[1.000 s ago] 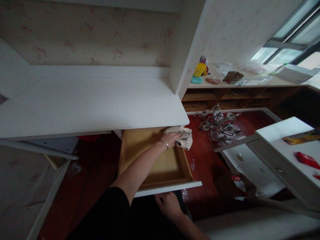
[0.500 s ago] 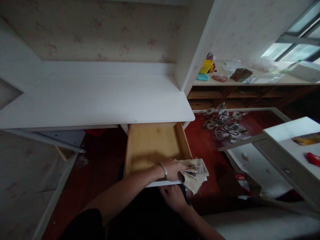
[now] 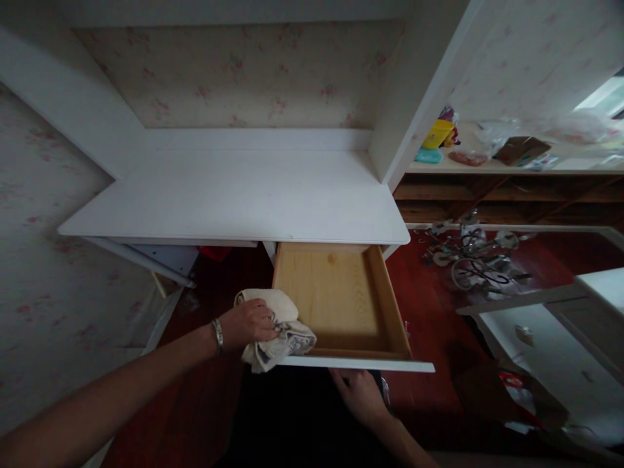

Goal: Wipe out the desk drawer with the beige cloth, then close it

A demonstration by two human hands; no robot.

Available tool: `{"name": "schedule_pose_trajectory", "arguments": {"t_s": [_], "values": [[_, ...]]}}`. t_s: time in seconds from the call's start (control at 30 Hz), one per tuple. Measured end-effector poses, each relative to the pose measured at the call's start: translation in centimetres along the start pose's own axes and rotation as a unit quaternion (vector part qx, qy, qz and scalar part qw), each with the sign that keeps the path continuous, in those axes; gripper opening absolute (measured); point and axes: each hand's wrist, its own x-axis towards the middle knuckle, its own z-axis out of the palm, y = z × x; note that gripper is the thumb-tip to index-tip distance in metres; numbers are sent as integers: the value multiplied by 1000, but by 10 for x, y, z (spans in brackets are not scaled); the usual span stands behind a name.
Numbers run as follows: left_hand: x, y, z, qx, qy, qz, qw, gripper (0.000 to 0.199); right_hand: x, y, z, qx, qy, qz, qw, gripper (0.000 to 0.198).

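Left hand [image 3: 248, 323]: fingers closed around cloth [image 3: 275, 328], at near-left corner of open drawer [image 3: 341, 302].
Right hand [image 3: 359, 394]: under drawer front, grip hidden, cannot tell.
Risk: drawer tipping; cloth snagging rim.

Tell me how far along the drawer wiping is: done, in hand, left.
Done: the drawer stands pulled out from under the white desk, and its wooden bottom looks bare and clean. In hand: the left hand presses a bunched cloth on the drawer's left front corner, while the right hand sits under the white front panel. Left: whether the outer sides and front need wiping cannot be told.
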Motion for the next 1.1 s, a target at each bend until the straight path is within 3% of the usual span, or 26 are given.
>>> {"name": "schedule_pose_trajectory", "arguments": {"t_s": [0.07,0.17,0.3,0.43,0.53,0.67,0.8,0.93,1.0,1.1], "values": [[-1,-21,7,-37,-33,-11,999,37,-1,-2,0,0,1,5,1000,54],[18,-59,17,-68,-59,-97,991,44,-2,-4,0,-1,1,16,1000,54],[63,-107,27,-39,-27,-178,983,46,-1,-7,0,-8,4,27,1000,52],[92,-122,32,-2,-8,-222,975,43,1,-7,1,-11,6,25,1000,52],[90,-107,30,4,-17,-218,976,42,3,-6,2,-13,7,10,1000,49],[70,-65,16,-12,-37,-216,976,44,5,-7,4,-76,-3,29,997,47],[44,-16,-10,-16,-42,-306,951,47,12,-7,6,-94,7,25,995,48],[17,28,-28,-29,-26,-419,907,55,26,-9,-1,-60,27,8,998,45],[9,50,-27,-44,-12,-431,901,57,34,-11,-6,-42,29,6,999,44],[12,77,-17,-42,22,-402,914,63,47,-10,-13,-22,34,4,999,42]]}}
